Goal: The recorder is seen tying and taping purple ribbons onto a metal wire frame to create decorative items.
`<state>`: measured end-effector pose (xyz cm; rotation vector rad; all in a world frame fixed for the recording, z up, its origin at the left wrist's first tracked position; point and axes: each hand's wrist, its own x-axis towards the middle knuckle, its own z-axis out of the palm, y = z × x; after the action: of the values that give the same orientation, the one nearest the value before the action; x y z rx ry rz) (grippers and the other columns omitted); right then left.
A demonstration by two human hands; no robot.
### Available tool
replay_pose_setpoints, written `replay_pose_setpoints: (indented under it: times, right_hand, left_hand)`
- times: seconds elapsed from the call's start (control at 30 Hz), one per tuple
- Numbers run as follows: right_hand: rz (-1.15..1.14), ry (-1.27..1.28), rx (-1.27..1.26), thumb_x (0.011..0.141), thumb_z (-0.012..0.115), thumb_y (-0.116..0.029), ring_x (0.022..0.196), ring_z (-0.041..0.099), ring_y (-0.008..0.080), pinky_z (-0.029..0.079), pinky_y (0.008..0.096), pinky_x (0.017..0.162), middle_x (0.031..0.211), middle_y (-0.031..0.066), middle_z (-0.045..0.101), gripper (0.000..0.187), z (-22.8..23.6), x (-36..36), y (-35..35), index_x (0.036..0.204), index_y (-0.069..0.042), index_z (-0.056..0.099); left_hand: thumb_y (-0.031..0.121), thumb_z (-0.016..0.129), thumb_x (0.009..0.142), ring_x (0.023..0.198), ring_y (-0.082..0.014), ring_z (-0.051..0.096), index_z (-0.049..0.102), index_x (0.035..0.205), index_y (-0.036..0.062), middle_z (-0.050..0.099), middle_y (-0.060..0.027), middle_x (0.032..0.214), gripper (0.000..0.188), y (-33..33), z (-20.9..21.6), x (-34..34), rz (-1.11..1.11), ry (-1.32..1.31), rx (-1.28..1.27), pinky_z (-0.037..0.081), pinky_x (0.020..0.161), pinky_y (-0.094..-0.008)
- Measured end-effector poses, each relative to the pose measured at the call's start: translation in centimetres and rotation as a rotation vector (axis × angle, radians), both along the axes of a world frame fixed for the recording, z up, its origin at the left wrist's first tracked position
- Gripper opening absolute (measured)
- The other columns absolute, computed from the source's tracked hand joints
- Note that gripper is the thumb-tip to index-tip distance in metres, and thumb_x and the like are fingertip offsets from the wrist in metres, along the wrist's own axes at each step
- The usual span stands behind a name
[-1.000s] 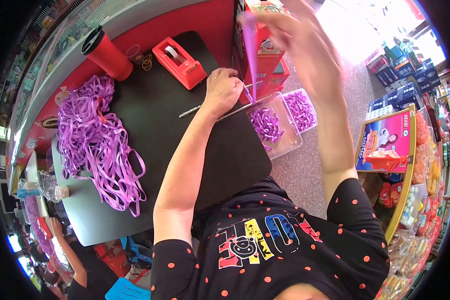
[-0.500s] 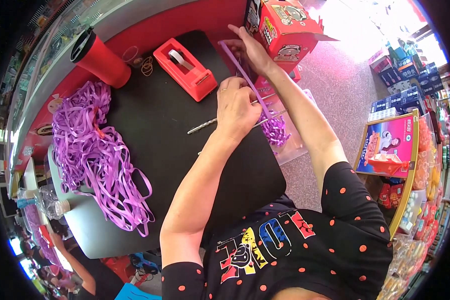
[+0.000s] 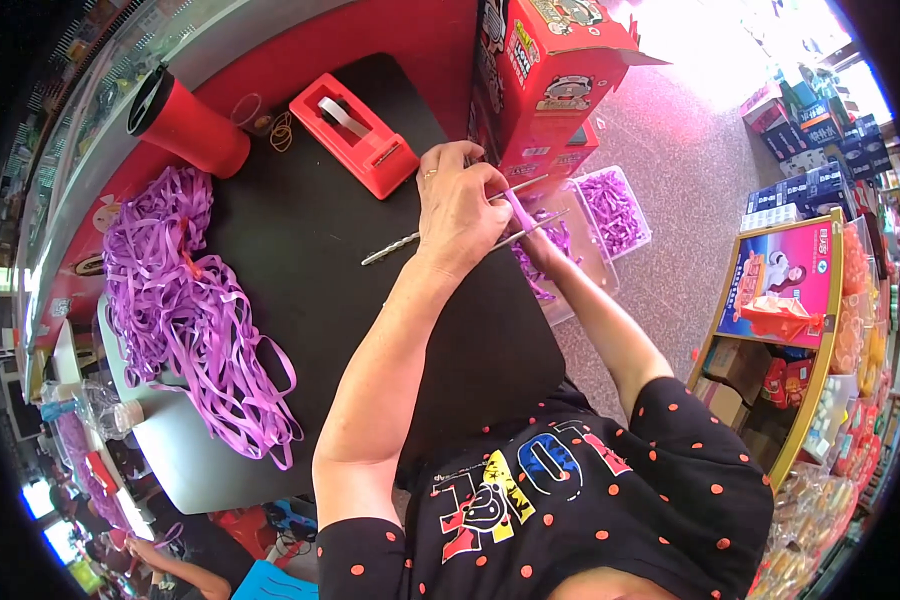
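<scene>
My left hand (image 3: 460,212) is over the right part of the black tabletop (image 3: 370,370), its fingers pinched on a purple ribbon (image 3: 517,212) beside two thin metal rods. One rod, with a twisted end (image 3: 392,249), passes beneath this hand; the other rod (image 3: 540,229) lies just in front of it. The ribbon runs down across the rods on the right. Below them, past the table edge, is my right hand (image 3: 538,250); rod and ribbon cover most of its fingers. Curled purple ribbon (image 3: 535,280) hangs near it. A large heap of loose purple ribbon (image 3: 200,320) covers the table's left side.
A red tape dispenser (image 3: 355,135) and a red tumbler (image 3: 195,125) stand at the back. Red cartons (image 3: 540,90) rise beyond the right edge. Beneath is a clear bin (image 3: 646,228) of purple shreds. Display shelves (image 3: 770,290) line the right. Another person's arm (image 3: 175,568) shows lower left.
My right hand has come down from beside the red carton to below the rods. The ribbon that stretched up to it now runs downward. My left hand has shifted slightly left.
</scene>
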<state>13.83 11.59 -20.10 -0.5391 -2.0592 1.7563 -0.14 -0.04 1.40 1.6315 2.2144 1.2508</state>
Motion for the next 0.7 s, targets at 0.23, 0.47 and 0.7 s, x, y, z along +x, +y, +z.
replay_pose_setpoints:
  times: [0.23, 0.47, 0.7]
  right_hand:
    - [-0.356, -0.091, -0.093, 0.101, 0.038, -0.03, 0.106, 0.052, 0.0104, 0.036, 0.0266, 0.093, 0.112, 0.0049, 0.06, 0.043, 10.3, 11.6, -10.6, 0.135, -0.004, 0.046]
    - [-0.422, -0.081, -0.09, 0.1, 0.039, -0.024, 0.103, 0.055, 0.0122, 0.034, 0.0319, 0.1, 0.101, 0.0075, 0.066, 0.04, 17.9, 13.9, -13.7, 0.132, -0.003, 0.047]
    - [-0.392, -0.097, 0.425, 0.1, 0.036, -0.024, 0.096, 0.051, 0.016, 0.037, 0.0339, 0.09, 0.095, 0.0073, 0.067, 0.039, 21.3, 14.0, -14.3, 0.125, 0.001, 0.053]
  left_hand:
    - [0.009, 0.072, 0.062, 0.116, -0.0313, 0.043, 0.072, 0.077, 0.0094, 0.057, -0.0101, 0.114, 0.015, -0.6, -0.4, -0.8, -0.013, 0.0, -0.03, 0.036, 0.099, -0.0414]
    - [0.01, 0.074, 0.062, 0.116, -0.0296, 0.044, 0.073, 0.077, 0.0097, 0.057, -0.0081, 0.112, 0.015, -0.5, -0.9, -0.8, -0.018, -0.008, -0.004, 0.034, 0.1, -0.0414]
    - [0.011, 0.073, 0.063, 0.116, -0.0298, 0.044, 0.074, 0.078, 0.0096, 0.057, -0.0088, 0.112, 0.015, -0.6, -0.6, -0.7, -0.023, -0.001, -0.018, 0.034, 0.1, -0.0412]
